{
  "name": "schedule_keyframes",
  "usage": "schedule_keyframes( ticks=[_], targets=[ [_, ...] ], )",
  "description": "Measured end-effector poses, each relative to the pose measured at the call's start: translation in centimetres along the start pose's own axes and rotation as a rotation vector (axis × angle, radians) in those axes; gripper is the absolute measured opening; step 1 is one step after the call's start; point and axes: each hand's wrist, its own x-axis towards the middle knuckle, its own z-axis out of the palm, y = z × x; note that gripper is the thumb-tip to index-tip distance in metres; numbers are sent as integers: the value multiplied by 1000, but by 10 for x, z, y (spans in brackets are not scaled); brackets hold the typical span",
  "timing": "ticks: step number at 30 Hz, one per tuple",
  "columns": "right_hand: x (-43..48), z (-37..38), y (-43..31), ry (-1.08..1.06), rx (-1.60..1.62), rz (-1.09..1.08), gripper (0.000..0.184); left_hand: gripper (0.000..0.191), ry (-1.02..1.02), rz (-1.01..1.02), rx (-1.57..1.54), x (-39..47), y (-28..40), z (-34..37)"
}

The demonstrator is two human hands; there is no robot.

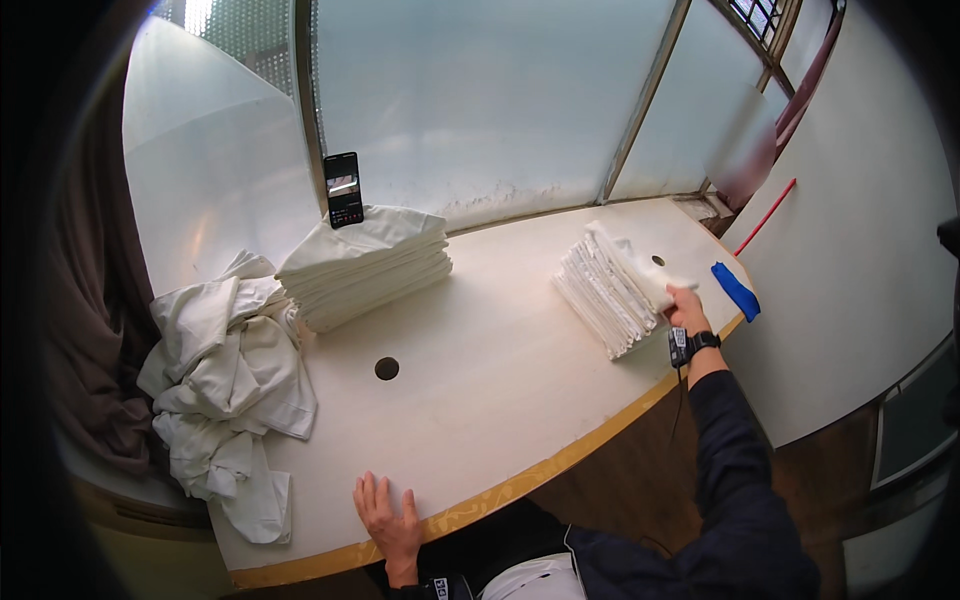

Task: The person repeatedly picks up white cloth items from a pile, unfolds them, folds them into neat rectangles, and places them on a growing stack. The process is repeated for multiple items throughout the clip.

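My right hand grips the edge of a white folded cloth at the near right side of a stack of folded white cloths, on the right part of the white table. Flat on the tabletop near the front edge rests my left hand, fingers apart and holding nothing. A taller stack of folded white cloths stands at the back left. Beside it, a loose heap of crumpled white cloths lies along the left end of the table.
A phone stands upright at the tall stack. The table has round holes. A blue cloth-like item lies at its right edge, near a red stick by the white panel. Frosted windows line the back; a brown curtain hangs left.
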Motion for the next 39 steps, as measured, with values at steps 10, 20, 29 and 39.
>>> schedule_keyframes(
  ticks=[10,20,29,39],
  targets=[
    [-50,-15,7,57,-265,-203,45,43,17,5,7,2,2,0],
    [-25,94,-14,-200,-1245,-810,73,43,-10,-27,9,3,3,-2],
    [-18,201,86,-383,-1840,-621,91,50,7,10,80,1,5,-1],
    [-78,206,96,-293,-1872,-1016,87,51,63,52,61,2,3,1]
  ],
)
